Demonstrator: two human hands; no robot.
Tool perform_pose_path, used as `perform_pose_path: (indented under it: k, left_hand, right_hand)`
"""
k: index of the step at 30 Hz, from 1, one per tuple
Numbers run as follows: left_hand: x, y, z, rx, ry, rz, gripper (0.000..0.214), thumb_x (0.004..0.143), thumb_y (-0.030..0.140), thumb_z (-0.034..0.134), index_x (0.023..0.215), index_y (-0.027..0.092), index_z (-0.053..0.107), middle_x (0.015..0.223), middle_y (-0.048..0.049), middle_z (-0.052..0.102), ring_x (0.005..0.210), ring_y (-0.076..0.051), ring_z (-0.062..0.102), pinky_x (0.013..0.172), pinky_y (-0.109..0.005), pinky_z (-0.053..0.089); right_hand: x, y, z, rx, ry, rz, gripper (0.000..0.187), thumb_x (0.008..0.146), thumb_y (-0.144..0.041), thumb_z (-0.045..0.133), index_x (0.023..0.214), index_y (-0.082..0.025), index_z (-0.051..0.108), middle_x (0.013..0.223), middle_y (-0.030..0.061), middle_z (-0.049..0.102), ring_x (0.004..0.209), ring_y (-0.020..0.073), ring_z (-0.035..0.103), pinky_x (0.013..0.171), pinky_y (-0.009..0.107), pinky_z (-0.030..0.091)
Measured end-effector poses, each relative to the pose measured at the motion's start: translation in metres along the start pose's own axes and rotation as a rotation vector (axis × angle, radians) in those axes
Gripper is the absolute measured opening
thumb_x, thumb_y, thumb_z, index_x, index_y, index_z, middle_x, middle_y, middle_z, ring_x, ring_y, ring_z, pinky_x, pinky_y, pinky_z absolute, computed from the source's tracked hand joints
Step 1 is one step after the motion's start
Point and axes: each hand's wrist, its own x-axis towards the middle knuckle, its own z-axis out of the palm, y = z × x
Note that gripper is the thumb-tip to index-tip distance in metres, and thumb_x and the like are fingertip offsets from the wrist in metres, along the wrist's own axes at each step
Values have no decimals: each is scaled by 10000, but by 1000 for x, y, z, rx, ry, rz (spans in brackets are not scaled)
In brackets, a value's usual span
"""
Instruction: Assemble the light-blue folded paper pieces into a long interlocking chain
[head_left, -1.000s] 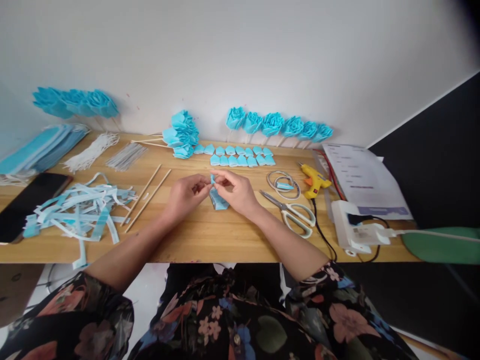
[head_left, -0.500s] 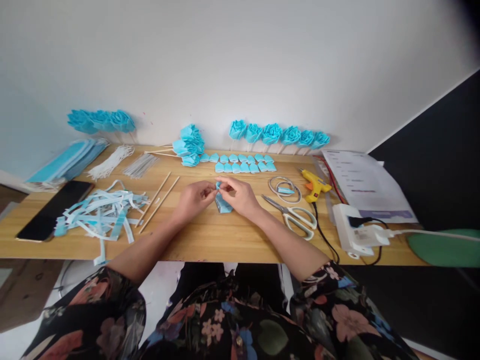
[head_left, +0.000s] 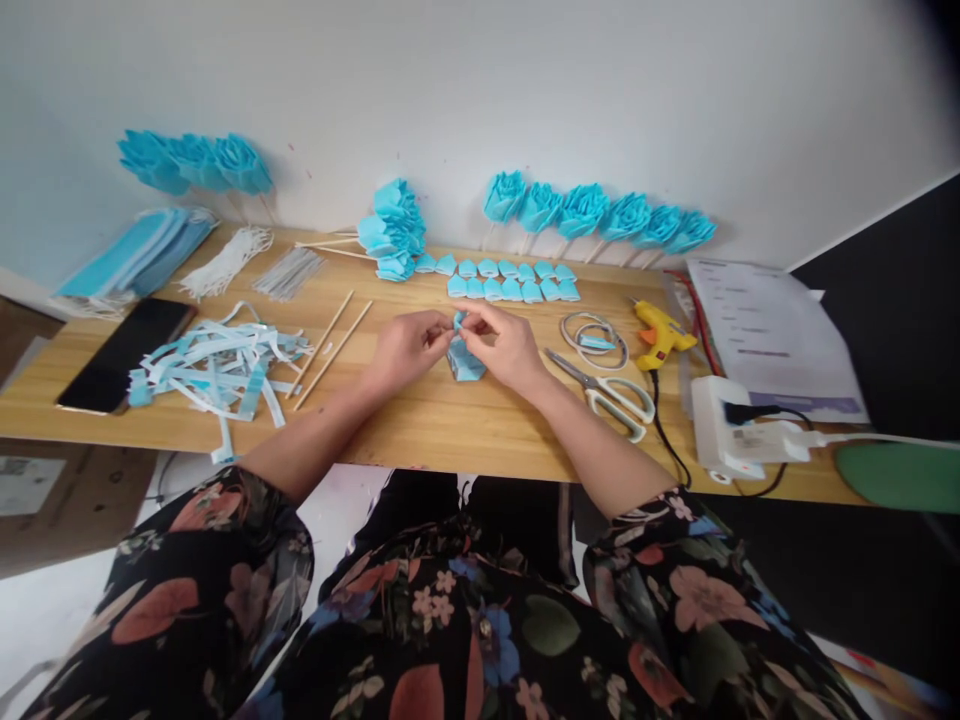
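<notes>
Both hands meet over the middle of the wooden table. My left hand (head_left: 411, 346) pinches a small light-blue fabric petal (head_left: 458, 320) between thumb and fingertips. On the same petal, my right hand (head_left: 501, 342) is pinched from the other side. Fingers cover most of it. Beneath them lie more light-blue fabric petals (head_left: 468, 366), in a small pile partly hidden by my right hand. Behind the hands, two rows of folded blue petals (head_left: 510, 290) lie on the table. A bundle of blue fabric flowers (head_left: 394, 232) on sticks rests at their left end.
At right are scissors (head_left: 609, 392), a coiled wire (head_left: 600, 340), a yellow glue gun (head_left: 660, 336), a power strip (head_left: 712, 430) and papers (head_left: 776, 340). Left are wooden sticks (head_left: 334, 355), cut strips (head_left: 217, 365), a phone (head_left: 124, 355) and masks (head_left: 139, 262). Blue flowers (head_left: 583, 210) lean against the wall.
The camera view has tilted, so the table and everything on it sit higher and slightly to the right. Both hands keep pinching the petal, with little change in their pose.
</notes>
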Motion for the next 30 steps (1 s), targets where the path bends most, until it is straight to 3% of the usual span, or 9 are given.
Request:
perform_pose_path:
  k: [8,15,23,30]
  left_hand:
    - [0,1,-1,9,10,1,205,870,239,560,912,140,735,672,-7,643,552,-106,470,570,-241,330]
    - [0,2,-2,-40,22,-21,208,870,242,569,944,152,740,673,0,631,569,-111,479,569,-245,330]
    - [3,-5,-12,-380,195,-158,195,879,289,592,1021,161,626,584,62,465,517,-97,414,530,-237,310]
    - [5,-1,-13,-560,-2,-328,370,879,388,612,1149,135,622,655,22,567,548,-103,470,530,-241,371]
  right_hand:
    - [0,-5,-2,23,-19,89,385,849,-185,600,1215,-240,705,908,6,744,799,137,669,821,288,542]
    - [2,-1,-2,237,-39,201,377,819,-252,641,1191,-235,702,862,8,709,784,150,653,774,311,541]
    - [9,-2,-14,559,15,370,349,795,-368,703,1120,-243,725,873,-4,684,752,144,639,788,328,557]
    - [7,-3,-12,585,-41,385,326,802,-375,722,1099,-241,725,859,-5,707,756,144,654,780,323,555]
